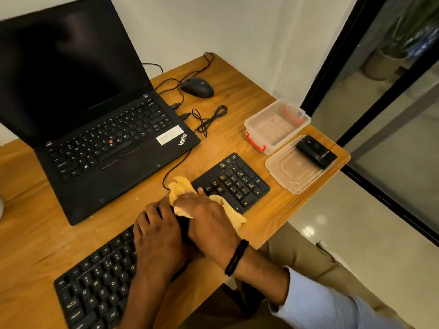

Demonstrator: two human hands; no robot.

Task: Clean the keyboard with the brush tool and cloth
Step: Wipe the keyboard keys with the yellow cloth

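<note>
A black wired keyboard (234, 180) lies diagonally across the wooden desk, its middle hidden under both hands. My right hand (209, 220) presses a crumpled yellow cloth (180, 187) onto the keys near the number pad. My left hand (158, 241) rests flat on the keys just left of it, fingers spread, holding nothing. A black boxy item (314, 151), possibly the brush tool, lies on the clear lid at the right.
An open black laptop (107, 138) stands behind the keyboard. A black mouse (198, 86) and tangled cables (206, 119) lie at the back. A clear box with red latches (276, 125) and its lid (293, 173) sit near the desk's right edge.
</note>
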